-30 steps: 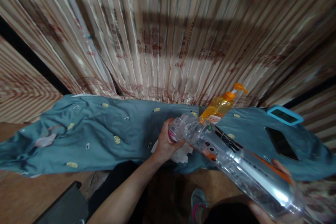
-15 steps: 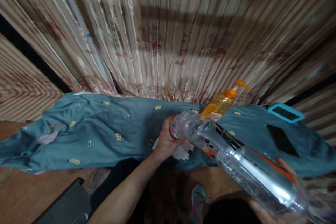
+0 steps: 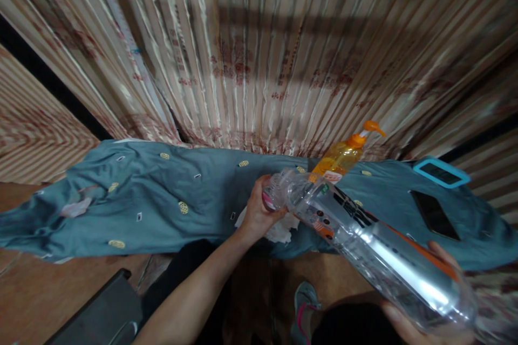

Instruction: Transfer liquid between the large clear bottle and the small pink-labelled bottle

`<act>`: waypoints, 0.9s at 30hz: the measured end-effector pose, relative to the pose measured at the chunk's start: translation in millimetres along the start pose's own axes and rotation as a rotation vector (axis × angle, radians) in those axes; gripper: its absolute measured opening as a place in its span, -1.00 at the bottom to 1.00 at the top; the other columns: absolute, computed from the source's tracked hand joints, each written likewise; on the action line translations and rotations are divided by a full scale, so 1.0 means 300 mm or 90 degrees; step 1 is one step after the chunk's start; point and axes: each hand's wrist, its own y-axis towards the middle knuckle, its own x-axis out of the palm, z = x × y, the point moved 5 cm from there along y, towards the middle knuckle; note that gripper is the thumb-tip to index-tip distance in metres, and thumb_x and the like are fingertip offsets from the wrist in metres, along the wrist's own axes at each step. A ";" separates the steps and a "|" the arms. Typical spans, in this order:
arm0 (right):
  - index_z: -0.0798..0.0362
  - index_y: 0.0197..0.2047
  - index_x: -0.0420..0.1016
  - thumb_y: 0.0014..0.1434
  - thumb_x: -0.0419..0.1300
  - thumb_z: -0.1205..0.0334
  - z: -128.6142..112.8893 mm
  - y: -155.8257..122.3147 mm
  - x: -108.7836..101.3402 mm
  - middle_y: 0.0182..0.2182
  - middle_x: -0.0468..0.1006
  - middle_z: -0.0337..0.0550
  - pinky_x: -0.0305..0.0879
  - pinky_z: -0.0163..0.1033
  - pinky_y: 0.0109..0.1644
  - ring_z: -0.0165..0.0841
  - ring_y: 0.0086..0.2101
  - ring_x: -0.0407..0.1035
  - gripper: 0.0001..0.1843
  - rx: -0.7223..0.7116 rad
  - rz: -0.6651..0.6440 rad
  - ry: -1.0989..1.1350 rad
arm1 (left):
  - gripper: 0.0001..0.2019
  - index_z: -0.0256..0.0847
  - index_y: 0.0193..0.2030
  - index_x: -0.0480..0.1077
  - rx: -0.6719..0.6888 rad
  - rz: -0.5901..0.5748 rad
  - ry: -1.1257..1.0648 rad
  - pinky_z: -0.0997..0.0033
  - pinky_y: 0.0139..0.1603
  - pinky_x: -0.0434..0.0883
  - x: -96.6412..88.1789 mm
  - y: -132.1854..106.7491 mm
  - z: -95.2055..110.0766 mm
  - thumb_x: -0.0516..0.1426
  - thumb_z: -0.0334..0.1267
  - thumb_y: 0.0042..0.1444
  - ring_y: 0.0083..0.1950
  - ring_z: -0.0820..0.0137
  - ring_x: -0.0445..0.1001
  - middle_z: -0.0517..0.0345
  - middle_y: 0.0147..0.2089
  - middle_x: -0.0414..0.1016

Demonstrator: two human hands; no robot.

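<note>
So the left hand [image 3: 256, 215] is curled snugly around a small clear container [image 3: 279, 187], just above some crumpled white tissue [image 3: 281, 230]. Next, the big clear bottle [image 3: 390, 250] slants over the table's [image 3: 154, 197] front edge, neck at the container; can't tell if they touch. Right hand [image 3: 408, 329] is wrapped around its base, partly hidden. I'd keep the necks lined up and tilt slowly.

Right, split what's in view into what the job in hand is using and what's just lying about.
In use:
- large clear bottle, in the right hand
- small clear container, in the left hand

Apparently just lying about:
- orange pump bottle
- dark phone
- blue-framed device
- crumpled white paper
</note>
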 end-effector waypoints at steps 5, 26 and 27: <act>0.25 0.53 0.31 -0.28 0.56 -0.50 -0.017 0.001 0.002 0.33 0.44 0.47 0.06 0.79 0.38 0.63 0.29 0.30 0.49 0.043 0.025 0.039 | -0.11 -0.07 0.32 0.30 -0.003 0.008 0.010 -0.13 0.49 0.43 0.002 -0.001 -0.007 0.54 -0.28 -0.18 0.38 -0.04 0.55 -0.02 0.30 0.56; 0.19 0.56 0.25 -0.16 0.54 -0.45 -0.017 0.002 0.016 0.38 0.39 0.38 0.07 0.63 0.46 0.45 0.33 0.30 0.41 0.000 0.009 0.041 | -0.12 -0.11 0.33 0.30 0.021 0.005 0.006 -0.09 0.45 0.47 0.006 0.006 0.002 0.50 -0.32 -0.17 0.33 0.01 0.58 -0.02 0.28 0.58; 0.18 0.57 0.24 -0.15 0.53 -0.46 -0.017 0.002 0.017 0.40 0.37 0.36 0.07 0.60 0.47 0.43 0.34 0.30 0.41 -0.006 0.011 0.036 | -0.12 -0.11 0.33 0.31 0.020 0.006 0.004 -0.09 0.45 0.47 0.007 0.006 0.001 0.50 -0.31 -0.17 0.32 0.00 0.58 -0.02 0.28 0.58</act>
